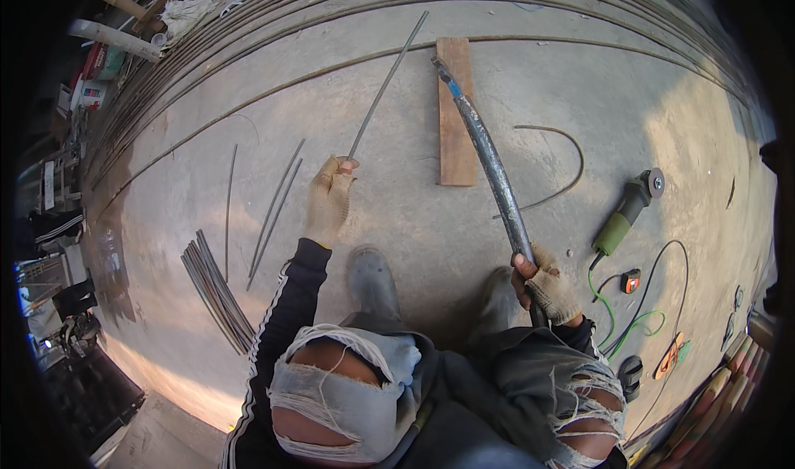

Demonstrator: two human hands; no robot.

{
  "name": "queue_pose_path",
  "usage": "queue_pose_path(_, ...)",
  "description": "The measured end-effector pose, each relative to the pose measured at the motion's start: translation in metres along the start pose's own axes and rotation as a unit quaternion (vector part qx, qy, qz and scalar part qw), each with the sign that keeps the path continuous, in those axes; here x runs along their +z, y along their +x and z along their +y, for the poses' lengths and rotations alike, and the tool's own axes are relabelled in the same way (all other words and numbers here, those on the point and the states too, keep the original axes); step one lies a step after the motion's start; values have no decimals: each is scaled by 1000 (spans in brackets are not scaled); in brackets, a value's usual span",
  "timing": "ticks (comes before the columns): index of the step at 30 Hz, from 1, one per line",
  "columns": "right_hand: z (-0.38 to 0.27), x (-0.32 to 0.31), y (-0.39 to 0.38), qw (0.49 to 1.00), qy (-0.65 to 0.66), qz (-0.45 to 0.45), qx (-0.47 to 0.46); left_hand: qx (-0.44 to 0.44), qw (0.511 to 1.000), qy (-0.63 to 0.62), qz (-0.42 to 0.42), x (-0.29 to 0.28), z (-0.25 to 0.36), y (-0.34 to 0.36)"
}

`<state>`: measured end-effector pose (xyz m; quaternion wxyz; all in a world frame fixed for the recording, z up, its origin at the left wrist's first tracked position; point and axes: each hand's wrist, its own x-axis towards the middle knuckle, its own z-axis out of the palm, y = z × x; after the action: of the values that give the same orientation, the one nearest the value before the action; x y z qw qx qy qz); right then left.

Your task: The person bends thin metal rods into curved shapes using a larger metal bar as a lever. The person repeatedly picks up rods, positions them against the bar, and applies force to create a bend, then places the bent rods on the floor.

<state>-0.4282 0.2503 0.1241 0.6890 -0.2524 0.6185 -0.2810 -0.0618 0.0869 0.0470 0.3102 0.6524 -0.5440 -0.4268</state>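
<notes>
One straight rod pinched in the left hand, right hand wrapped round a metal bar, bundled rods lying untouched!

Left of the wooden board: open strip of concrete floor, bounded by the straight rod in the left hand. Board's near side: room to pass, down to the gap between the boots. Right: bending bar in the right hand slants across the board's far half, obstructing sideways reach. Farther right: bent rod, bare gap, angle grinder. Beyond far end: long rods crosswise.
</notes>
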Motion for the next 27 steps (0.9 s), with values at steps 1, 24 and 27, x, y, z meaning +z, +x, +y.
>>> queue_pose_path(1, 1, 0, 0, 1000, 0, -4, 1, 5, 1000, 3, 2, 3, 5, 3)
queue_pose_path(24, -6, 9, -1, 997, -48, -55, 20, -6, 997, -75, 26, 34, 33, 16)
queue_pose_path(27, -8, 11, -2, 996, -61, -61, 20, 24, 995, -93, 37, 40, 31, 18)
